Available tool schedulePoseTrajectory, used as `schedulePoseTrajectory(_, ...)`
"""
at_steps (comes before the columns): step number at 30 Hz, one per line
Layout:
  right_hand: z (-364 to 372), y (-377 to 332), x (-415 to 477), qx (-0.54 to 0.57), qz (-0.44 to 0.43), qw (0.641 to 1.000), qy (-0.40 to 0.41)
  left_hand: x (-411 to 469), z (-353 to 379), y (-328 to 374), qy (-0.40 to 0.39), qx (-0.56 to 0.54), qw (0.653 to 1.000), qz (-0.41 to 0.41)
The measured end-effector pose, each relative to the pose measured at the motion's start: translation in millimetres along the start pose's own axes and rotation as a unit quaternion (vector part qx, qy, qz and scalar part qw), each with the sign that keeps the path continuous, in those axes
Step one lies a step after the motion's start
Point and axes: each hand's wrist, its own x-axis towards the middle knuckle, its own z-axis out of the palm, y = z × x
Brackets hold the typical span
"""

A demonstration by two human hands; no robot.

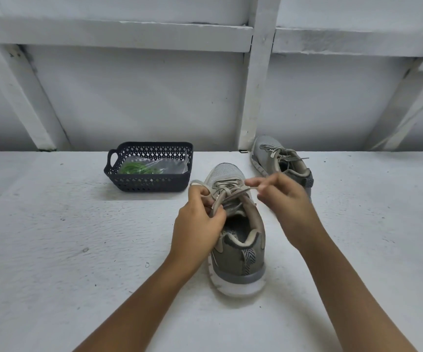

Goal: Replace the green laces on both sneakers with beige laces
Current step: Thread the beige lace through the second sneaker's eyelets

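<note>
A grey sneaker [241,252] stands in front of me on the white table, heel toward me, threaded with a beige lace [227,190]. My left hand [200,219] grips one end of that lace at the shoe's left side. My right hand [284,199] pinches the other end, pulled out to the right above the tongue. A second grey sneaker [268,154] with beige laces lies farther back on the right. Green laces [139,168] lie inside a dark basket [152,185].
The dark plastic basket sits at the back left of the table [53,237], with clear plastic wrapping beside the green laces. A white wall with wooden framing [256,72] rises right behind the table's far edge.
</note>
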Motion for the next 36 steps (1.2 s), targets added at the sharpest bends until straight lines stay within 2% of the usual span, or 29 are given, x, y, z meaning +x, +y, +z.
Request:
schedulePoseTrajectory(2,-6,-7,-1,0.168,0.039,0.985,-0.011,0,0,0,-0.003,-0.01,1.0,-0.008)
schedulePoseTrajectory(4,-10,-12,-1,0.305,0.063,0.95,-0.035,0,1,-1,-0.002,-0.02,1.0,-0.013)
schedulePoseTrajectory(6,-13,-15,-1,0.338,0.087,0.936,-0.049,0,1,-2,0.0,-0.023,1.0,-0.013)
schedulePoseTrajectory(8,-20,-15,-1,0.238,0.118,0.962,-0.066,-1,1,-1,-0.001,-0.024,1.0,-0.012)
schedulePoseTrajectory(10,-30,-16,-2,0.045,0.149,0.982,-0.106,-1,0,-2,-0.003,-0.024,1.0,-0.01)
schedulePoseTrajectory(12,-40,-17,-5,-0.158,0.178,0.956,-0.17,0,0,-3,-0.003,-0.022,1.0,-0.007)
schedulePoseTrajectory(14,-44,-19,-8,-0.273,0.175,0.924,-0.201,0,1,-4,-0.002,-0.02,1.0,-0.005)
schedulePoseTrajectory(16,-38,-23,-9,-0.332,0.114,0.923,-0.161,0,2,-4,0.001,-0.02,1.0,-0.007)
schedulePoseTrajectory(18,-29,-24,-9,-0.391,0.001,0.916,-0.089,1,3,-5,0.002,-0.021,1.0,-0.008)
schedulePoseTrajectory(21,-10,-21,-6,-0.432,-0.09,0.895,-0.071,0,3,-6,0.004,-0.022,1.0,-0.005)
schedulePoseTrajectory(24,6,-5,2,-0.503,-0.111,0.851,-0.107,1,3,-6,0.006,-0.022,1.0,-0.006)
schedulePoseTrajectory(25,9,-1,5,-0.504,-0.108,0.85,-0.112,1,3,-6,0.006,-0.022,1.0,-0.006)
schedulePoseTrajectory(30,7,4,4,-0.381,-0.115,0.912,-0.099,0,4,-6,0.01,-0.025,1.0,-0.001)
schedulePoseTrajectory(36,-14,-10,-10,-0.301,-0.098,0.933,-0.17,-1,5,-6,0.01,-0.011,0.999,0.033)
